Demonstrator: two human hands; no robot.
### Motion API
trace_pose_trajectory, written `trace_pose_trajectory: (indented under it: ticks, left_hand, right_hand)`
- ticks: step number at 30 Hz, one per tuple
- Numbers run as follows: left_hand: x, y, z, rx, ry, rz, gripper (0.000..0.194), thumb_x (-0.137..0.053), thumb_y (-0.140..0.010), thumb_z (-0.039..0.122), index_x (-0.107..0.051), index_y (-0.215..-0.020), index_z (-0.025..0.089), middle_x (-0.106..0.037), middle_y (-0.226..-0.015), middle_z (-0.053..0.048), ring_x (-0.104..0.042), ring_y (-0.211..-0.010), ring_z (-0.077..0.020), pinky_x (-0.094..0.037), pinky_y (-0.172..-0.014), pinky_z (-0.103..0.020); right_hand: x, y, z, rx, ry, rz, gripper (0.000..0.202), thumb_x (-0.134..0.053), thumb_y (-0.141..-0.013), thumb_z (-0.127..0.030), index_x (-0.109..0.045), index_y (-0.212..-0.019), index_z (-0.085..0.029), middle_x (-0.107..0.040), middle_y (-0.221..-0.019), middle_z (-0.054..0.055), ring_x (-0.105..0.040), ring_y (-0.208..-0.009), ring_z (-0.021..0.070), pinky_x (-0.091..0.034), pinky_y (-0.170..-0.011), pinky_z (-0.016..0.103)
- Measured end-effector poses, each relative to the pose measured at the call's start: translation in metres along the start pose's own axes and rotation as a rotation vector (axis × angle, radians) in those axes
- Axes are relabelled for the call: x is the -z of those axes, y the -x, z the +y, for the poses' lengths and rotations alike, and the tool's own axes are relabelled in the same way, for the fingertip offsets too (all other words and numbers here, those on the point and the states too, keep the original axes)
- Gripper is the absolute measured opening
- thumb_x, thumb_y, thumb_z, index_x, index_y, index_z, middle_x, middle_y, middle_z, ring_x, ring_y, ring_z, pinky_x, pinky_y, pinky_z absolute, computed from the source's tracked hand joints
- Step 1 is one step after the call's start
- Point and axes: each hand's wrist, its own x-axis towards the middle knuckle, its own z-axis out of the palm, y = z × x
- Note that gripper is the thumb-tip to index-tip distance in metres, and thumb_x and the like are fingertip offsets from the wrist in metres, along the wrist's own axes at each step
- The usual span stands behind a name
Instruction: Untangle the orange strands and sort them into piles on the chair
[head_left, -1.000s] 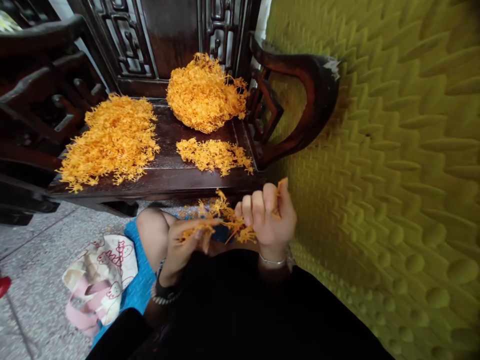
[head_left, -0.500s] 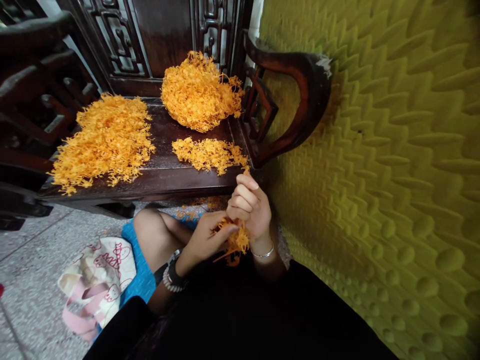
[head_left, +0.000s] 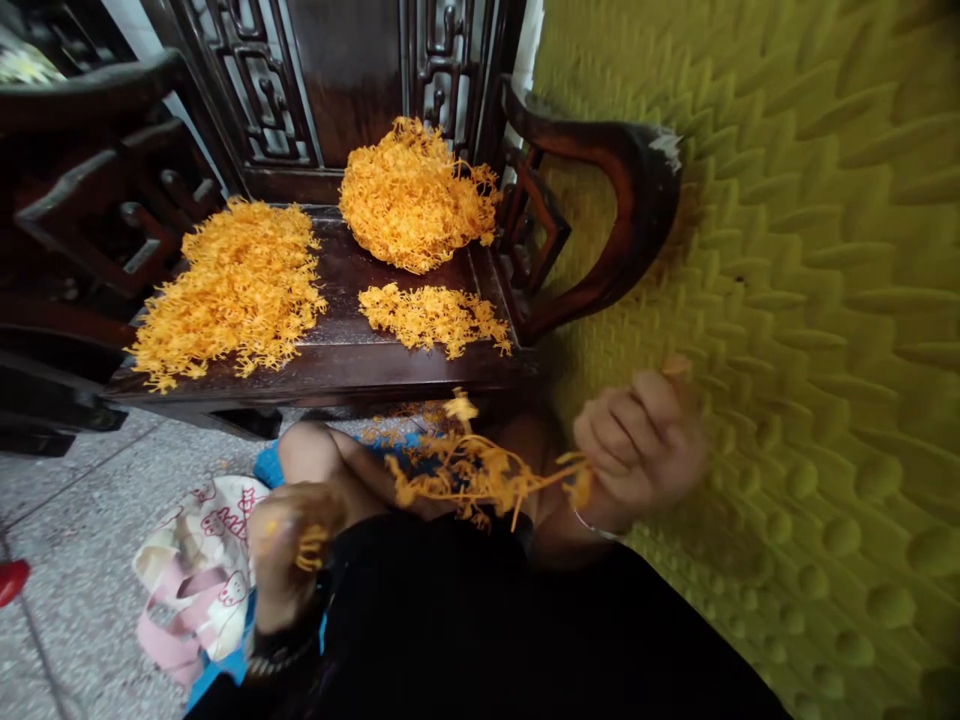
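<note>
My right hand (head_left: 637,445), blurred and raised on the right near the wall, is closed on one end of an orange sprig strand (head_left: 487,475). The strand, thin and branched with small flower-like bits, hangs stretched across my lap toward the left. Low on the left, my left hand (head_left: 292,535) is closed too, with orange sprig pieces (head_left: 311,548) showing at its fingers. Motion smears both hands. A small heap of orange sprigs (head_left: 435,318) lies at the front right of the wooden chair seat (head_left: 341,290).
Two larger heaps, a wide one (head_left: 232,290) at left and a rounded one (head_left: 416,200) at the back, rest on the seat. A curved armrest (head_left: 637,200) stands beside the yellow textured wall (head_left: 787,250). A white and pink bag (head_left: 191,575) lies on the speckled floor.
My hands were together over the orange sprigs. They have moved far apart, left hand down to the left, right hand to the right, and the strand now stretches out between them.
</note>
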Motion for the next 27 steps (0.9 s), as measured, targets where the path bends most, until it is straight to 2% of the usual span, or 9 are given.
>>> trace_pose_trajectory:
  ticks: [2,4,6,9,13,18,21,23,27]
  left_hand:
    - [0.011,-0.013,-0.003,0.019,0.034,0.103,0.040,-0.048,-0.089,0.040,-0.044,-0.055,0.019,-0.036,-0.049,0.003,-0.035,-0.045,-0.0114,-0.030,-0.043,-0.025]
    - [0.006,-0.039,-0.008,0.053,-0.099,0.031,0.032,-0.054,-0.088,0.039,-0.051,-0.063,0.019,-0.042,-0.055,0.003,-0.039,-0.049,-0.0111,-0.031,-0.046,-0.024]
    - [-0.015,-0.074,-0.016,0.044,-0.302,-0.076,0.025,-0.054,-0.089,0.037,-0.055,-0.073,0.019,-0.049,-0.063,0.002,-0.045,-0.056,-0.0114,-0.036,-0.053,-0.023]
    - [-0.060,-0.127,-0.031,-0.121,-0.538,-0.169,0.017,-0.048,-0.093,0.033,-0.057,-0.091,0.019,-0.059,-0.083,-0.003,-0.055,-0.075,-0.0154,-0.044,-0.073,-0.027]
    - [-0.109,-0.172,-0.056,-0.193,-0.893,-0.246,0.026,-0.039,-0.095,0.027,-0.057,-0.110,0.014,-0.058,-0.103,-0.015,-0.056,-0.097,-0.0272,-0.045,-0.086,-0.040]
    - [-0.127,-0.183,-0.075,-0.161,-1.107,-0.308,0.041,-0.045,-0.093,0.028,-0.054,-0.131,0.015,-0.046,-0.136,-0.023,-0.041,-0.126,-0.0407,-0.036,-0.098,-0.056]
    - [-0.127,-0.179,-0.078,-0.196,-1.110,-0.306,0.048,-0.048,-0.092,0.039,-0.050,-0.136,0.021,-0.031,-0.152,-0.017,-0.022,-0.141,-0.0395,-0.012,-0.110,-0.064]
    - [-0.125,-0.178,-0.081,-0.207,-1.090,-0.301,0.054,-0.047,-0.092,0.047,-0.045,-0.140,0.025,-0.029,-0.155,-0.013,-0.014,-0.144,-0.0373,0.001,-0.111,-0.065]
    - [-0.121,-0.177,-0.083,-0.115,-0.914,-0.230,0.080,-0.039,-0.090,0.061,-0.018,-0.151,0.015,-0.023,-0.156,-0.018,-0.011,-0.145,-0.0363,0.002,-0.113,-0.062]
  right_hand:
    - [0.004,0.002,-0.007,-0.018,-0.007,-0.006,0.052,-0.037,-0.099,-0.038,-0.033,-0.051,-0.019,-0.014,-0.035,-0.011,-0.002,-0.031,0.0043,-0.014,-0.029,0.013]
    - [0.007,0.001,-0.006,-0.096,-0.020,0.011,0.052,-0.034,-0.100,-0.037,-0.033,-0.052,-0.019,-0.014,-0.036,-0.011,-0.003,-0.032,0.0051,-0.014,-0.029,0.014]
    - [0.011,-0.002,0.000,-0.126,-0.032,0.067,0.050,-0.036,-0.100,-0.035,-0.032,-0.053,-0.019,-0.014,-0.038,-0.011,-0.003,-0.034,0.0057,-0.015,-0.030,0.014]
    - [0.017,-0.005,0.006,-0.118,-0.034,0.173,0.048,-0.036,-0.100,-0.035,-0.030,-0.054,-0.020,-0.014,-0.039,-0.011,-0.001,-0.037,0.0070,-0.016,-0.032,0.014]
    - [0.025,-0.006,0.002,-0.066,0.001,0.329,0.046,-0.037,-0.099,-0.035,-0.027,-0.056,-0.021,-0.013,-0.040,-0.011,0.002,-0.040,0.0086,-0.016,-0.032,0.015]
    - [0.036,-0.009,-0.001,0.026,0.014,0.442,0.041,-0.036,-0.099,-0.030,-0.026,-0.060,-0.022,-0.012,-0.042,-0.012,0.004,-0.041,0.0090,-0.014,-0.032,0.016]
    - [0.039,-0.011,0.001,0.044,-0.061,0.424,0.038,-0.036,-0.099,-0.027,-0.029,-0.062,-0.022,-0.015,-0.042,-0.012,0.002,-0.041,0.0088,-0.014,-0.032,0.015]
    - [0.041,-0.012,0.004,0.046,-0.123,0.387,0.037,-0.038,-0.099,-0.025,-0.032,-0.063,-0.021,-0.017,-0.042,-0.012,-0.001,-0.039,0.0085,-0.015,-0.032,0.014]
    - [0.043,-0.015,0.009,0.114,-0.215,0.374,0.033,-0.040,-0.098,-0.019,-0.038,-0.065,-0.021,-0.022,-0.043,-0.012,-0.007,-0.038,0.0081,-0.018,-0.034,0.013]
